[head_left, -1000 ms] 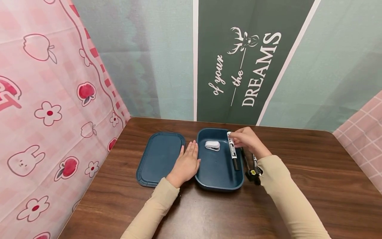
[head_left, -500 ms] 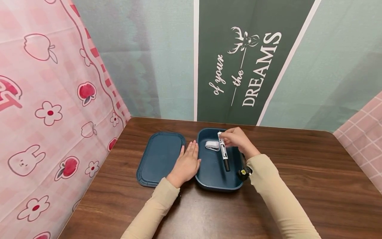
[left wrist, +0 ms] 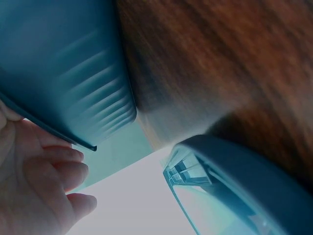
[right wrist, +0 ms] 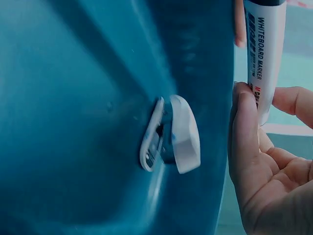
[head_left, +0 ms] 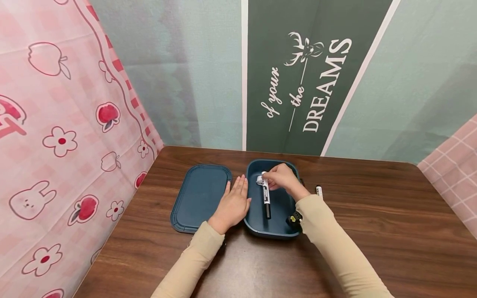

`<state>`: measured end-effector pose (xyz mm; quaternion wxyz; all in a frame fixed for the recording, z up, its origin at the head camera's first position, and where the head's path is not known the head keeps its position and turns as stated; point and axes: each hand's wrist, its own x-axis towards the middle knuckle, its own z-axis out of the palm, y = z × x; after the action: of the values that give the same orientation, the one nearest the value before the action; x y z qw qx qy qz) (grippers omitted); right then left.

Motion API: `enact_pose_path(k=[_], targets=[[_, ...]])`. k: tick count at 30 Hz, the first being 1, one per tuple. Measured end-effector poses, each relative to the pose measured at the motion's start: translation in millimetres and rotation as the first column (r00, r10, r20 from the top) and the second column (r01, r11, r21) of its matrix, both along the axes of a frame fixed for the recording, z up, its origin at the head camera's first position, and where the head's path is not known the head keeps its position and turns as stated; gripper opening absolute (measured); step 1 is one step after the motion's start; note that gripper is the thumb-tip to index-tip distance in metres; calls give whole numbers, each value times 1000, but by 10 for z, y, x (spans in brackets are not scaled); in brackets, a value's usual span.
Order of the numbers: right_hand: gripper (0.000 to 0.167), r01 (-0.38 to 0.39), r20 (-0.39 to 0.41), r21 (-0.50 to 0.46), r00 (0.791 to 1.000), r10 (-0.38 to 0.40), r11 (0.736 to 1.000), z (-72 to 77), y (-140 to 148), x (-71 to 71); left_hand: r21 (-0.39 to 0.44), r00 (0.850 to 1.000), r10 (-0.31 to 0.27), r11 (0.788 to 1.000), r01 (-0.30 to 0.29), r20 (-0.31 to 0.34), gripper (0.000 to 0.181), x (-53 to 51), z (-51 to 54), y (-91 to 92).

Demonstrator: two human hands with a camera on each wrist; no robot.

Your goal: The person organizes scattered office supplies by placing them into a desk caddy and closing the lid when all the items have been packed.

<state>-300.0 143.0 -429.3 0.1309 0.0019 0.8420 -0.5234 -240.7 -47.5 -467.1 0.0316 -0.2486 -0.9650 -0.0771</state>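
A white whiteboard marker (head_left: 266, 198) with a black cap is pinched by its plain end in my right hand (head_left: 282, 179), over the blue box (head_left: 254, 227). In the right wrist view the thumb and fingers hold the marker (right wrist: 264, 58), and the lettering on its barrel shows. Inside the box lies a small white stapler (right wrist: 185, 134), partly hidden in the head view behind the marker. My left hand (head_left: 232, 203) has its fingers straight and touches the box's left outer wall. The left wrist view shows that ribbed wall (left wrist: 93, 73) beside the fingers (left wrist: 73, 171).
Left of the box a blue lid (head_left: 201, 198) lies flat on the brown wooden table (head_left: 391, 215). Another white marker (head_left: 319, 191) lies right of the box, partly hidden by the right sleeve. A black wrist camera (head_left: 294, 218) sits under the right wrist.
My right hand has carried the marker leftward, from the box's right side to over its middle near the stapler. The left hand has stayed in place.
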Motion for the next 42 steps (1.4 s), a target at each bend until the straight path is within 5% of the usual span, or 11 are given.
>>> enact_pose_path(k=[21, 42], targets=[[17, 17, 12, 127, 1000, -19, 992, -280, -305, 3, -4, 1000, -30, 1000, 30, -4, 57, -18, 4, 13], [18, 1, 8, 243, 1000, -3, 970, -409, -432, 5, -7, 999, -12, 1000, 12, 36, 57, 0, 5, -16]])
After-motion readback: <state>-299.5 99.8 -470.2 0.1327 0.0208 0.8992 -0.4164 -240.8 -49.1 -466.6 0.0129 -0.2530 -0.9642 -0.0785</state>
